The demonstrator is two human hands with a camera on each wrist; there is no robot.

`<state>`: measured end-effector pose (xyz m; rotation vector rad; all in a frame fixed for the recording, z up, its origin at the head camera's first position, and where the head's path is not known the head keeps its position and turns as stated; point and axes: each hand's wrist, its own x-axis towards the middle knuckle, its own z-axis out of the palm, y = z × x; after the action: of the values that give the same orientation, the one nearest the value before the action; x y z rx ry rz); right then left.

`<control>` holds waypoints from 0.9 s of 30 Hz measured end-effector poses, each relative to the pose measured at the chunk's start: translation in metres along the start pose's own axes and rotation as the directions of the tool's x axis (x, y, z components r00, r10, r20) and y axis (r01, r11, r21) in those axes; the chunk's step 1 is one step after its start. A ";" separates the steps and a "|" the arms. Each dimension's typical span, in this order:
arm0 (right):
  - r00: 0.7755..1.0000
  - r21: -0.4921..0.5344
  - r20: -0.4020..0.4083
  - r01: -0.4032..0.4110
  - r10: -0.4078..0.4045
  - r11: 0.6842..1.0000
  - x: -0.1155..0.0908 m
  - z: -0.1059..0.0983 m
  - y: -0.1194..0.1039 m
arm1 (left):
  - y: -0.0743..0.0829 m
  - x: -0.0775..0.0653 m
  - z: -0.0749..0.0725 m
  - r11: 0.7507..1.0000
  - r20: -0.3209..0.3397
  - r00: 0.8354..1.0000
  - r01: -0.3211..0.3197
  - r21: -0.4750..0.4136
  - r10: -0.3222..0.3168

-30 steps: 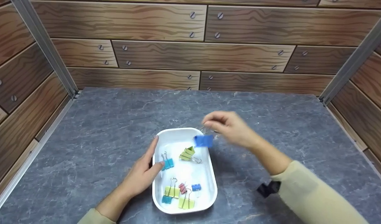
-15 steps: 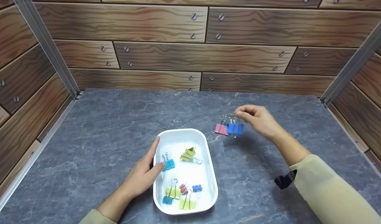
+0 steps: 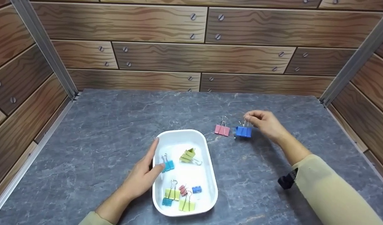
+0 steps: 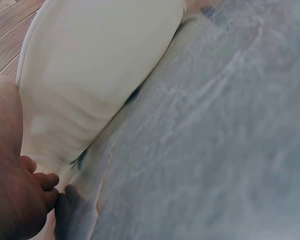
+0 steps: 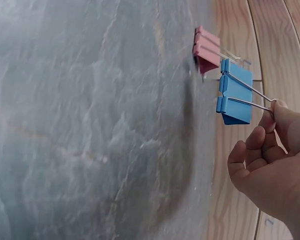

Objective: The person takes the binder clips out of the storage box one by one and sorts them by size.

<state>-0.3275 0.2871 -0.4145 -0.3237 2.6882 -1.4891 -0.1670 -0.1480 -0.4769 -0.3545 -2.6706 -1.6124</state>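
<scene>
My right hand (image 3: 268,125) pinches a wire handle of a large blue binder clip (image 3: 243,132) between thumb and fingertips. In the right wrist view that blue clip (image 5: 236,92) hangs close over the table, its body down. Just left of it a pink binder clip (image 3: 222,130) stands on the table, handles up. My left hand (image 3: 141,178) grips the left wall of a white tray (image 3: 211,168), thumb over the rim. Under the thumb is a turquoise binder clip (image 3: 168,165). The left wrist view shows the tray's outer wall (image 4: 100,65) beside the fingers.
In the tray lie yellow-green clips (image 3: 188,155), another yellow clip (image 3: 187,205), a small teal clip (image 3: 167,201), small red clips (image 3: 183,189) and a small blue clip (image 3: 196,189). The dark marbled table (image 3: 116,115) is bounded by wood-patterned walls (image 3: 166,56).
My right hand has carried the blue binder clip from above the tray's right rim to the right, past the pink clip, and slightly lower. The left hand and the tray stay put.
</scene>
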 end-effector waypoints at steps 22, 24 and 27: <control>0.999 0.035 0.007 -0.039 0.039 0.999 0.003 -0.006 0.024 | 0.001 0.000 0.000 1.000 0.002 1.000 0.017 0.004 -0.017; 0.999 0.036 0.010 -0.043 0.043 0.998 0.004 -0.007 0.025 | 0.001 0.001 0.000 1.000 0.000 1.000 0.018 0.007 -0.018; 0.999 0.025 0.013 -0.039 0.039 0.999 0.005 -0.007 0.025 | 0.001 0.001 0.000 1.000 -0.001 1.000 0.011 0.007 -0.011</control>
<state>-0.3371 0.3048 -0.4320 -0.2763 2.6480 -1.5041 -0.1676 -0.1475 -0.4759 -0.3400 -2.6820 -1.6051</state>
